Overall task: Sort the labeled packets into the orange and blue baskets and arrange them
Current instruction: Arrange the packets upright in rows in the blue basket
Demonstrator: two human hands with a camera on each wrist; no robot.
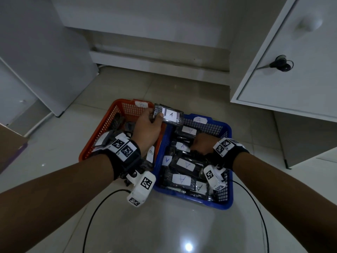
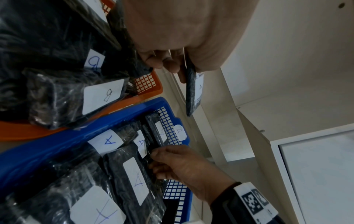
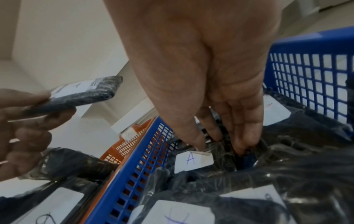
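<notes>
The left hand (image 1: 146, 128) pinches a dark plastic-wrapped packet (image 1: 168, 115) between thumb and fingers, its white label handwritten "A" beside printed barcode stripes. The packet is raised above the far rims where the two baskets meet. Below this hand sits the orange basket (image 1: 116, 108), tagged "B", holding dark packets labelled "B". The right hand (image 1: 201, 144) reaches down into the blue basket (image 1: 225, 128), tagged "A", its fingers (image 3: 247, 136) straight and pushed between the dark packets there; all readable labels around it say "A". Both baskets rest touching on the tiled floor (image 1: 164, 230).
</notes>
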